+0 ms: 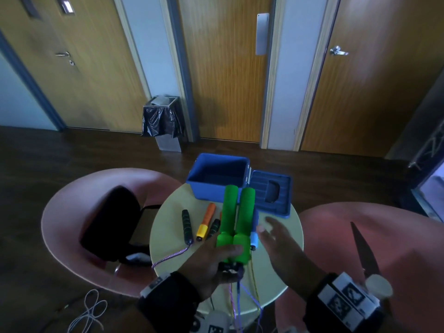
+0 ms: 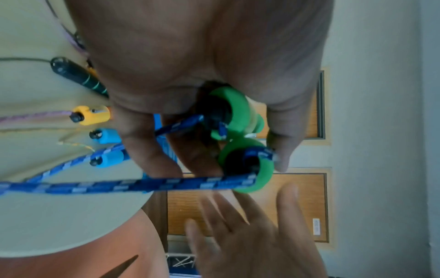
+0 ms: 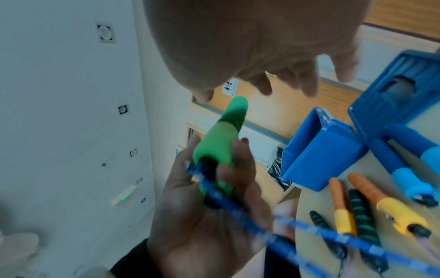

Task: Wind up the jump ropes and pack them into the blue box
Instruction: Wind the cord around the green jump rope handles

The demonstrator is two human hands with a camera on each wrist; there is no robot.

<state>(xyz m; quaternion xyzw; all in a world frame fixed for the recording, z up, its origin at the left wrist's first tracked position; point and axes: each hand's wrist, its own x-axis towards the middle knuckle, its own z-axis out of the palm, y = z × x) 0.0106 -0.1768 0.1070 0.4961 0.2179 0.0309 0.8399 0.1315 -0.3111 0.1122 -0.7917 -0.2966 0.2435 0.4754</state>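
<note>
- The left hand (image 1: 211, 258) has its fingers wrapped round the lower ends of the two green handles (image 1: 236, 217), held side by side above the round table (image 1: 168, 248), toward its 6 o'clock edge.
- The right hand (image 1: 276, 236) floats just to the right of the handles with fingers spread and nothing in it.
- I'd judge this the very start of the winding step for the green-handled rope: its blue braided cord (image 2: 133, 185) runs out of the handle bottoms and hangs loose off the table's near edge, not yet coiled.
- The next move, I'd guess, calls for the free right hand to catch that cord below the left fist and lap it round the paired handles while the left keeps them tight together.
- The handles' long axis runs from 6 to 12 o'clock across the table, free tips pointing at 12 toward the blue box (image 1: 217, 179), cord ends toward the person.
- The box stands open at the table's 12 o'clock edge, its lid (image 1: 271, 193) lying flat at about 1 o'clock.
- The other ropes' handles lie on the table: black handles (image 1: 187, 224) at 9 o'clock, orange-and-yellow handles (image 1: 206, 221) beside them, blue handles (image 3: 404, 169) near 3 o'clock.
</note>
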